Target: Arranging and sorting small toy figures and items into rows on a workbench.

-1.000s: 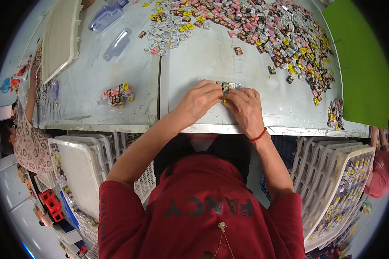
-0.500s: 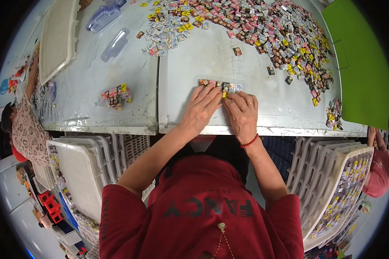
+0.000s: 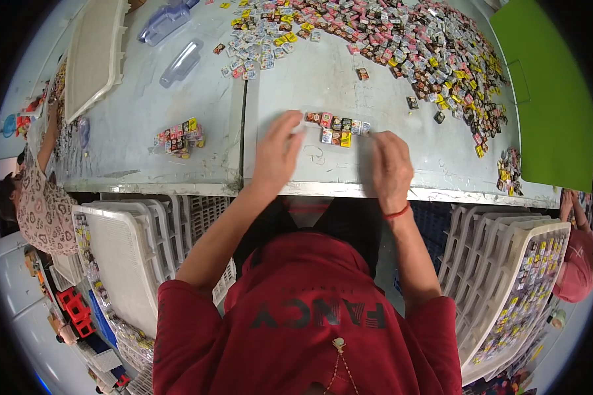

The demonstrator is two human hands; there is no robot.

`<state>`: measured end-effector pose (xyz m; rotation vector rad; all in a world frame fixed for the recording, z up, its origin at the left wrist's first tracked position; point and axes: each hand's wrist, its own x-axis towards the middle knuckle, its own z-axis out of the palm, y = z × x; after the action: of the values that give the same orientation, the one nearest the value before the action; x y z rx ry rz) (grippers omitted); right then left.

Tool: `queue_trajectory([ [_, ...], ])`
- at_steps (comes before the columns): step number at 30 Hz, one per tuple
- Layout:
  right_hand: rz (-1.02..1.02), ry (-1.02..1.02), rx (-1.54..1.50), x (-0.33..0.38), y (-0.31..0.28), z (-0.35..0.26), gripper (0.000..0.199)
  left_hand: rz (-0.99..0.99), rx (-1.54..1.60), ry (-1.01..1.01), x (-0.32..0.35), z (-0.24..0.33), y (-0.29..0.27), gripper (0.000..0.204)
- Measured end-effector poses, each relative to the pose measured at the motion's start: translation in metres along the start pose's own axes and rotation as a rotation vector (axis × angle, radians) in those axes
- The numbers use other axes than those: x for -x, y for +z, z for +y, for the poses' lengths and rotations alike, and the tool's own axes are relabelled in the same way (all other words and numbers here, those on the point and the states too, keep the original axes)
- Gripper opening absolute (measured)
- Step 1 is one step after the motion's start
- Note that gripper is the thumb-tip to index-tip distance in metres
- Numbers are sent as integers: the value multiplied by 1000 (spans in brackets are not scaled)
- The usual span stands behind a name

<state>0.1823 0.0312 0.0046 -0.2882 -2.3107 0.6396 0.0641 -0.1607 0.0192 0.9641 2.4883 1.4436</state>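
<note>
The hands have come apart: 1 second ago they were pressed together over the small row of packets [image 3: 336,128], and now the left hand [image 3: 277,155] sits off the row's left end and the right hand [image 3: 390,170] off its right. Both are blurred with motion. The row shows open between them, longer than before, spread along the bench [image 3: 178,99]. At far left, another person's arm [image 3: 48,135] now stretches up over the bench edge.

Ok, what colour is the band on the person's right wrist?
Red: a thin band just below the right hand, clearest in the head view.
</note>
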Motion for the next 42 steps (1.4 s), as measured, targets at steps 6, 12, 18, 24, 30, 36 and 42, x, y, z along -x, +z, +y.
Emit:
queue_trajectory([
  [6, -263, 482, -153, -21, -3, 25, 28, -80, 249, -504, -35, 6, -5, 32],
  [12, -319, 636, -258, -25, 1, 21, 32, 24, -364, 339, -41, -9, 14, 48],
  [18, -288, 583, -255, -22, 5, 24, 29, -253, -541, 457, -21, -10, 24, 60],
  [24, -281, 612, -296, -22, 2, 21, 28, -229, -466, 405, -22, -11, 22, 63],
  [30, -286, 610, -294, -23, 1, 21, 27, 33, -374, 453, -24, -12, -3, 30],
  [36, -279, 606, -272, -23, 3, 20, 26, -67, -300, 465, -39, -20, 14, 25],
  [42, -275, 541, -232, -17, 6, 27, 27, -39, -320, 446, -45, -23, 21, 12],
])
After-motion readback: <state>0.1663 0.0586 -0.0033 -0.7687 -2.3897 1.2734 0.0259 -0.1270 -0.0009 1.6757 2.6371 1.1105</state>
